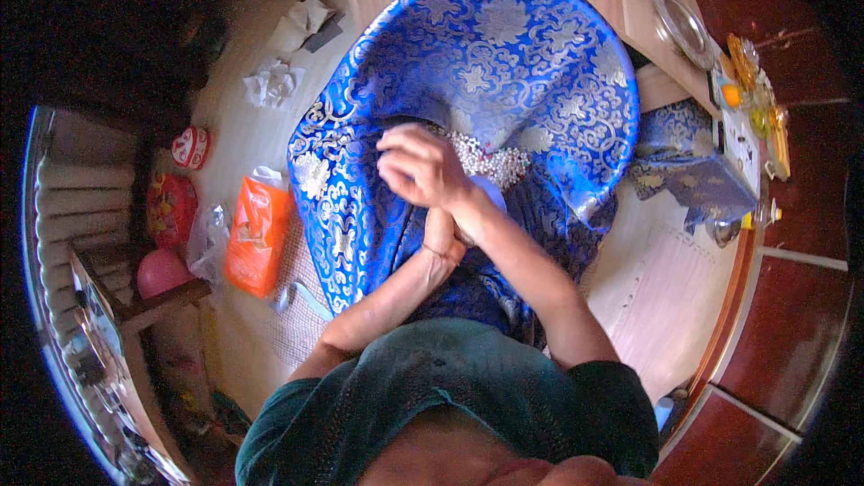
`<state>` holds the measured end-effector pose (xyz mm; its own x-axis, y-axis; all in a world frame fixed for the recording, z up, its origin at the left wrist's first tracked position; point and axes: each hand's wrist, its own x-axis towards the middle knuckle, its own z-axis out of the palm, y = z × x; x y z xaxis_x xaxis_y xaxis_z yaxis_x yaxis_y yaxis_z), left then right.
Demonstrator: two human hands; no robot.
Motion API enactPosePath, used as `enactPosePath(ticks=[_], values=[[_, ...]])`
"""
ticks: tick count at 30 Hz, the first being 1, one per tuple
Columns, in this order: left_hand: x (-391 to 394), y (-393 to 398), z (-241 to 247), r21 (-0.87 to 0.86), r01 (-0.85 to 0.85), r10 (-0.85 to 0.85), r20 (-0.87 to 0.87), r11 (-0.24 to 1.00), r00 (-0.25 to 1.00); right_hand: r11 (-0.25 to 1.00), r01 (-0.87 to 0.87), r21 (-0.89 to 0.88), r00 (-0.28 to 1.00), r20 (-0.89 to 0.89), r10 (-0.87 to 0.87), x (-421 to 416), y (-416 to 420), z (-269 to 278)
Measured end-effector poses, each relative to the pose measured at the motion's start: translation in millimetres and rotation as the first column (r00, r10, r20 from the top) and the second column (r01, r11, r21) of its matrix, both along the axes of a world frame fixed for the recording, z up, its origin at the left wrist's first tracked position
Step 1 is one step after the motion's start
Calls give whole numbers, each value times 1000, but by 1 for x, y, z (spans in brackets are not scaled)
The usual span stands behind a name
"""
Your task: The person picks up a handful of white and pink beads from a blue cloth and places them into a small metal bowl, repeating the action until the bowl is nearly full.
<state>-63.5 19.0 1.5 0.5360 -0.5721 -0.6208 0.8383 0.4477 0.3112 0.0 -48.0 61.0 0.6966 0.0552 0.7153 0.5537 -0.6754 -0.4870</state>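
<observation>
A blue brocade cloth point(503, 20) with silver floral patterns spreads before me, its far part shaped into a wide round hollow with a raised rim. Low in that hollow lies a pile of small pale beads or grains point(496, 165) with some red bits. My right hand point(425, 165) is over the cloth, left of the pile, blurred, its fingers loosely bent and apart with nothing seen in them. Beneath the right wrist, touching it, my left hand point(442, 229) is mostly hidden. A thin band point(442, 254) circles the left wrist. Beside the forearm shows a smooth bluish-purple object point(491, 194), partly covered.
An orange package in clear plastic point(256, 236) stands left, near crumpled white paper point(273, 83) and a pink round object point(162, 273). Metal dishes point(682, 23) rest on a wooden table point(634, 7) at far right. A blue cloth-covered stand point(702, 175) is right.
</observation>
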Motion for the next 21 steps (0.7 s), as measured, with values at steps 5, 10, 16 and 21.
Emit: enactPosePath(ticks=[5,10,16,21], values=[[25,15,37,-94,31,-36,-54,995,998,972,230,59,967,-125,-221,-8,-30,-15],[12,18,-7,-161,16,-25,-54,987,998,988,-102,115,976,-179,122,-13,16,-16],[-9,24,30,-129,263,-279,-132,956,951,682,318,658,709,-643,290,8,-79,-127],[23,36,27,58,-48,44,70,997,997,663,527,532,566,-801,193,-41,-113,-192]])
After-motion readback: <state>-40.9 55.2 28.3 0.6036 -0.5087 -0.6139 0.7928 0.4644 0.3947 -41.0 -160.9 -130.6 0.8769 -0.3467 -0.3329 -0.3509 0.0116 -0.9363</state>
